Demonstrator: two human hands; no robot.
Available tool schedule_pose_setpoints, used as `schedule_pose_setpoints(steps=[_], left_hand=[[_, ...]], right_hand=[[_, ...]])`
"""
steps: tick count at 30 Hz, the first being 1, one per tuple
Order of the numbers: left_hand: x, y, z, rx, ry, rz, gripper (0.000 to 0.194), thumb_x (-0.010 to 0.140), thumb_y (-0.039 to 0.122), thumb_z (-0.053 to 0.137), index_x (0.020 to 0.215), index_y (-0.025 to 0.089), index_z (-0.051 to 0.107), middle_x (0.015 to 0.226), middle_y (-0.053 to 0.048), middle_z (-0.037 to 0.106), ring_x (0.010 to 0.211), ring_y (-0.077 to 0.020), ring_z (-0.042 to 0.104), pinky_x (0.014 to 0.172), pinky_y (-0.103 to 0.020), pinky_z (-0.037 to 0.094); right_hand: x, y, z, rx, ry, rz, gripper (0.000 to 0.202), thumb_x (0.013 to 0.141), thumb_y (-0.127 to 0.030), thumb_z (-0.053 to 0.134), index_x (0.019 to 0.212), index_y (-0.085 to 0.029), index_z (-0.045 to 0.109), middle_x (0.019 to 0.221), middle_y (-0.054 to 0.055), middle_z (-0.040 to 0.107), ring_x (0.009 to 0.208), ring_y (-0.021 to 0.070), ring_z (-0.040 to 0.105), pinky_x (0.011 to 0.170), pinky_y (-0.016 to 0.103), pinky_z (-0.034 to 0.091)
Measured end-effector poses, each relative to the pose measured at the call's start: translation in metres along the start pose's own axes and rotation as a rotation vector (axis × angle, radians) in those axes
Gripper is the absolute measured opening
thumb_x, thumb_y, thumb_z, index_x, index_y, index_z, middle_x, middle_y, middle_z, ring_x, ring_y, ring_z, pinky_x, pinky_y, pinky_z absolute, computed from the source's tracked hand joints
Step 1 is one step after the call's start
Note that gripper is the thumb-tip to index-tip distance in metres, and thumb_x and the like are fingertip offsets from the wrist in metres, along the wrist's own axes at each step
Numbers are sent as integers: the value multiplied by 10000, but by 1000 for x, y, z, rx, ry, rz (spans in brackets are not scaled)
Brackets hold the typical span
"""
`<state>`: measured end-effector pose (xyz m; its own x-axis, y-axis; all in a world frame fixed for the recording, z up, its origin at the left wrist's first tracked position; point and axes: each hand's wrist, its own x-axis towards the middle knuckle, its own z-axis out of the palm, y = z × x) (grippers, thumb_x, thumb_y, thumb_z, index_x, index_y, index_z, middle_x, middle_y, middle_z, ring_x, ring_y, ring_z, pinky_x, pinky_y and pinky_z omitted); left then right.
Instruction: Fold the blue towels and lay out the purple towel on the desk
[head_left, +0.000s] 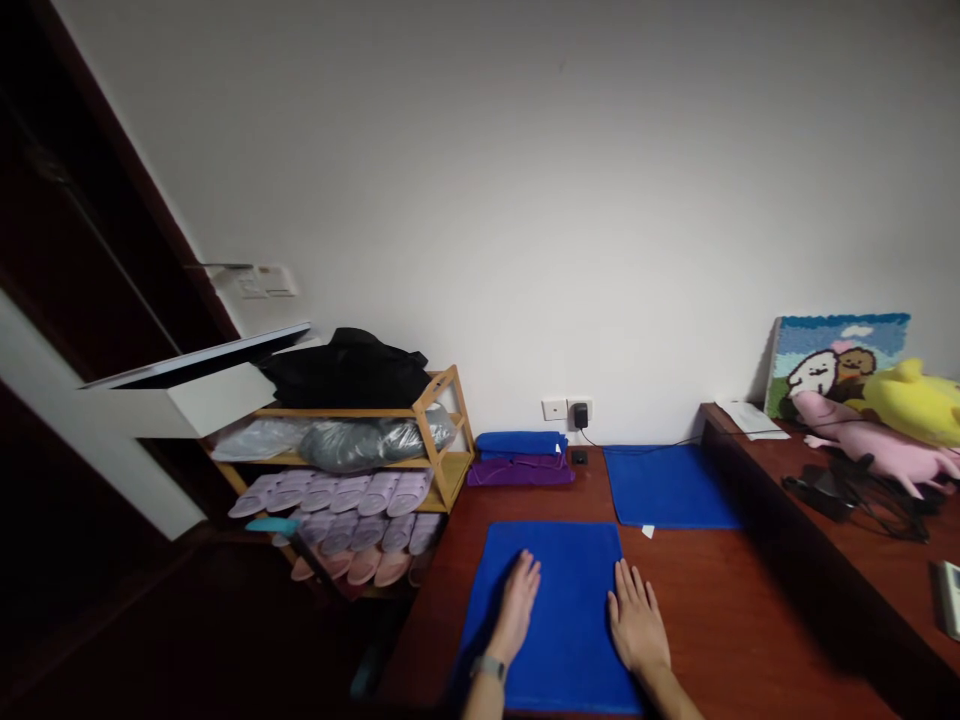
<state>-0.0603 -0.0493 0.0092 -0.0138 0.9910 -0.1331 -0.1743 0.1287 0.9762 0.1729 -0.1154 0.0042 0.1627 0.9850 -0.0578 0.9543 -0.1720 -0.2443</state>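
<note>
A blue towel [570,620] lies spread out on the reddish-brown wooden table [720,580] in front of me. Over its left part is my left hand [515,605], fingers stretched forward, with a watch on the wrist; whether it presses on the cloth I cannot tell. My right hand [637,617] rests flat at the towel's right edge, fingers extended and apart. Neither hand holds anything. Farther back, a second blue towel [675,487] lies flat with a small white tag at its front edge. Folded blue cloth [521,443] and folded purple cloth [520,470] sit by the wall.
To the left stands a wooden shoe rack [442,440] with several slippers [337,492], a black bag [352,368] and a white box [214,398]. A plug [580,415] sits in the wall socket. On the raised right surface are a pink plush toy [874,440] and cables [862,495].
</note>
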Motion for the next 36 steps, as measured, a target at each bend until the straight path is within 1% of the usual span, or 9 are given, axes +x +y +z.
schedule_pose_setpoints(steps=[5,9,11,14,19,23,26,33,36], left_hand=[[19,31,-93,-32,285,20,546,1005,425,372,1463,151,491,1485,-213,562,1372,-279,546,1172,-480,427],[17,40,-109,45,428,125,463,980,390,441,1365,177,585,1506,-156,558,1441,-272,464,1218,-478,355],[13,37,-91,90,435,178,433,953,419,515,1309,206,636,1487,-119,587,1444,-276,459,1231,-477,329],[4,26,-37,255,286,279,447,927,497,569,1270,234,683,1433,-90,641,1410,-278,503,1215,-460,360],[-21,8,71,918,-301,485,557,1035,509,302,1503,284,505,1604,-38,456,1490,-215,385,1247,-390,323],[-25,-4,104,1013,-424,506,552,1028,475,297,1524,308,474,1617,-12,424,1515,-224,333,1287,-417,232],[-11,-5,79,1042,-369,463,589,1014,518,315,1536,283,455,1630,-49,391,1530,-259,295,1292,-501,164],[29,8,-60,912,62,386,734,861,718,506,1432,259,565,1599,-131,447,1515,-361,312,1272,-562,106],[30,9,-84,910,100,374,728,851,715,508,1420,263,562,1605,-114,444,1523,-341,304,1274,-538,117]], right_hand=[[1,1,1,35,-6,6,684,1003,-460,127,1607,-142,175,1684,-2,171,1566,224,124,1283,444,113],[2,1,4,34,2,6,686,1001,-458,141,1604,-136,190,1682,8,188,1565,229,134,1282,451,122],[2,1,4,31,2,2,685,1000,-457,138,1604,-136,192,1682,7,187,1565,230,136,1281,449,126],[0,0,1,20,-5,0,688,1001,-460,115,1606,-138,179,1683,-5,176,1565,225,131,1281,442,127],[-1,0,0,-5,3,-14,684,1000,-447,110,1600,-136,219,1679,5,190,1563,232,143,1278,453,129],[1,1,5,14,20,-36,676,1003,-462,145,1594,-158,271,1673,13,218,1562,249,152,1278,471,127],[3,1,6,36,27,-20,675,1001,-456,154,1598,-161,262,1674,16,222,1562,247,150,1278,471,132],[2,1,4,58,11,3,687,994,-466,127,1608,-172,217,1678,-26,169,1566,226,123,1283,467,116],[2,2,9,60,11,5,690,993,-476,140,1606,-175,231,1675,-21,182,1564,229,141,1282,470,112]])
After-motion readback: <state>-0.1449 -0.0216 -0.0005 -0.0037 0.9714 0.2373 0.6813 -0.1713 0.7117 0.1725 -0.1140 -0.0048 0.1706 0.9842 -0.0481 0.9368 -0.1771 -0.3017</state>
